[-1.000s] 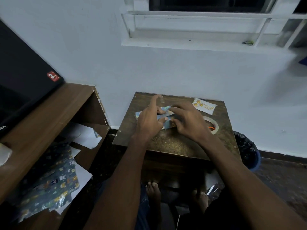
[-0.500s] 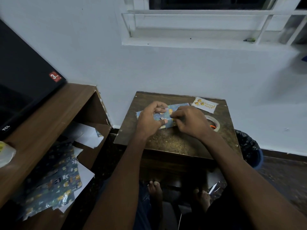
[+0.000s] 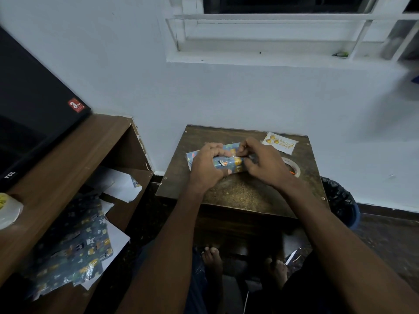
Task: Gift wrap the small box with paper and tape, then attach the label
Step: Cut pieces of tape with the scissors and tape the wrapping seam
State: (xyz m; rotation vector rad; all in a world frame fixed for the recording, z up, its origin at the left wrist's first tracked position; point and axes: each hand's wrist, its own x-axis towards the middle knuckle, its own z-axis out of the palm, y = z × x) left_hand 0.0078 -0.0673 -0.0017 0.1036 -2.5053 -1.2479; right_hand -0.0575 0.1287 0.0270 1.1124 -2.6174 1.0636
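The small box [image 3: 226,163], covered in blue patterned wrapping paper, lies on the dark wooden stool [image 3: 240,193]. My left hand [image 3: 205,166] grips its left part, fingers curled over the top and thumb at the near side. My right hand [image 3: 260,163] pinches something small at the top of the box's right part; it looks like a strip of clear tape. The white label [image 3: 280,145] with gold print lies at the stool's far right corner. The tape roll [image 3: 293,169] sits just right of my right hand, partly hidden by it.
A brown shelf unit [image 3: 68,164] stands at the left, with a black TV box [image 3: 34,123] on top and spare wrapping paper [image 3: 74,248] and white sheets below. A lined bin [image 3: 342,200] stands right of the stool. My bare feet [image 3: 213,259] are under it.
My left index finger, raised a second ago, has curled down onto the box. Both hands have closed in over the wrapped box, which stays on the stool.
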